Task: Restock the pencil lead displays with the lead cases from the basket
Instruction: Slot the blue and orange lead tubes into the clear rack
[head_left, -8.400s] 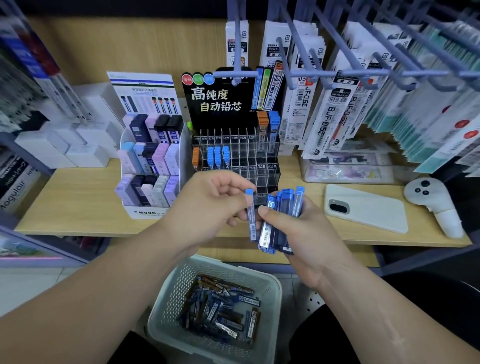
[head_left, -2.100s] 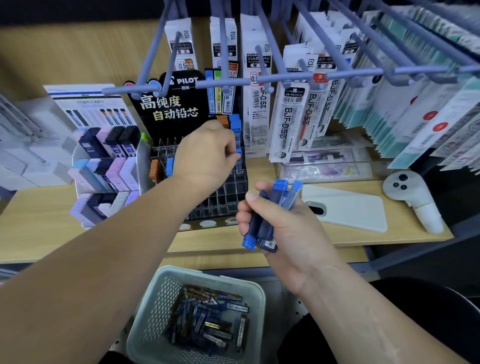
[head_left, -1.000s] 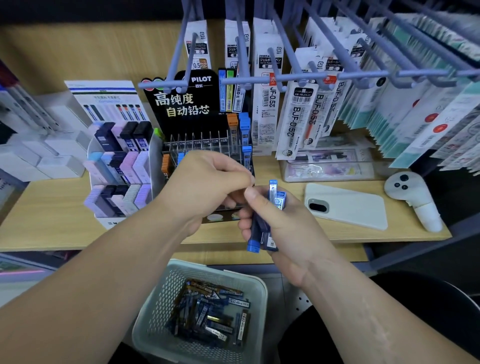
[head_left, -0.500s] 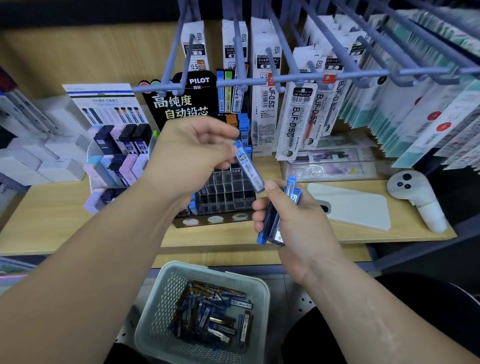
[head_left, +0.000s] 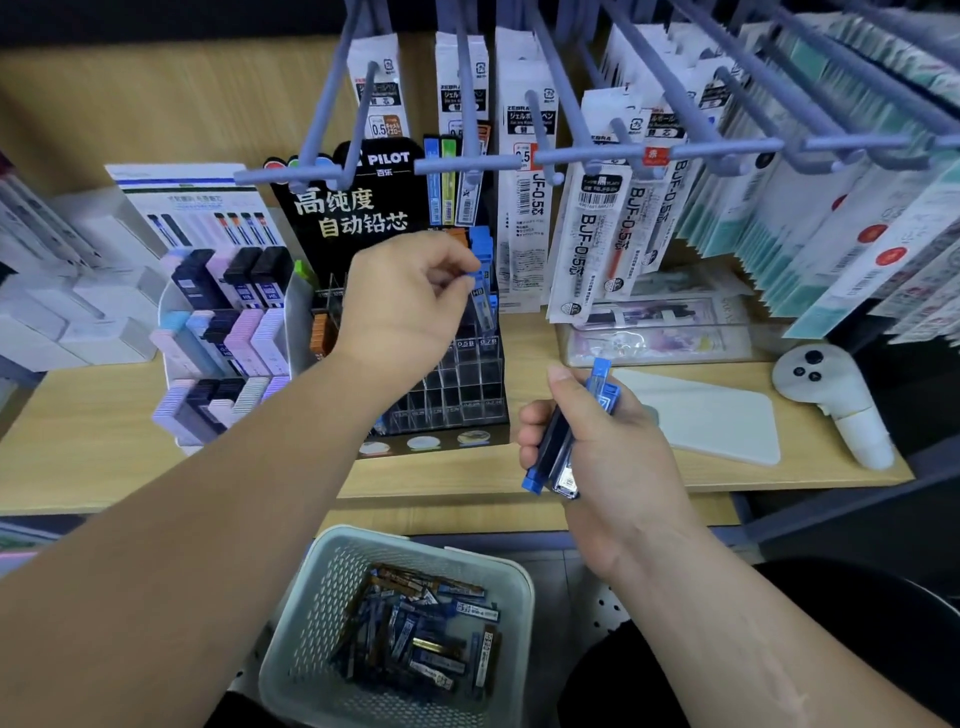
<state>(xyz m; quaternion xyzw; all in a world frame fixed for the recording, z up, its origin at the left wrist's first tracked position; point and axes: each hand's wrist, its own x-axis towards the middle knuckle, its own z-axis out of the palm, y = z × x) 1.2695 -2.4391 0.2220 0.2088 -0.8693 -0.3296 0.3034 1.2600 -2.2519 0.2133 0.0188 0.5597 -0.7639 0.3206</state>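
Observation:
A black Pilot lead display (head_left: 462, 384) with clear slots stands on the wooden shelf. My left hand (head_left: 400, 301) pinches one blue lead case (head_left: 483, 306) upright over a slot on the display's right side, beside blue cases standing there. My right hand (head_left: 597, 441) is shut on a small bunch of blue lead cases (head_left: 558, 452), held in front of the display's right corner. Below, a pale green basket (head_left: 311, 623) holds several more blue and brown lead cases (head_left: 421, 639).
A white Mono lead display (head_left: 218, 343) stands left of the Pilot one. A white phone (head_left: 711, 421) and a white controller (head_left: 831, 400) lie on the shelf at right. Hanging refill packs (head_left: 587, 208) on blue-grey hooks (head_left: 623, 153) overhang the display.
My left hand took one blue case from the bunch in my right hand and carried it up and back to the display's right slots. The right hand's bunch has shrunk.

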